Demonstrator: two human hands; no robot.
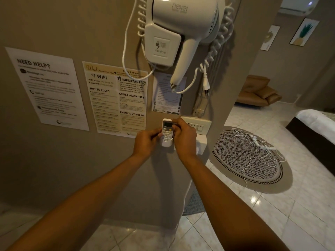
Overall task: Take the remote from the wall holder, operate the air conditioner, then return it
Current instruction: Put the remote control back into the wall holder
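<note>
A small white remote [167,131] with a grey screen and a yellow button stands upright against the beige wall, its lower end in a white wall holder [167,143]. My left hand [146,143] grips the remote's left side. My right hand [184,137] holds its right side, with fingers over the top edge and thumb near the yellow button. The air conditioner [297,5] is a white unit high on the far wall at the top right, partly cut off by the frame.
A white wall-mounted hair dryer [179,33] with a coiled cord hangs just above. Printed notices [116,98] cover the wall to the left. A switch plate [196,125] sits right of the remote. A round rug [250,158] with loose white cables, a bed [315,124] and a brown sofa [257,93] lie to the right.
</note>
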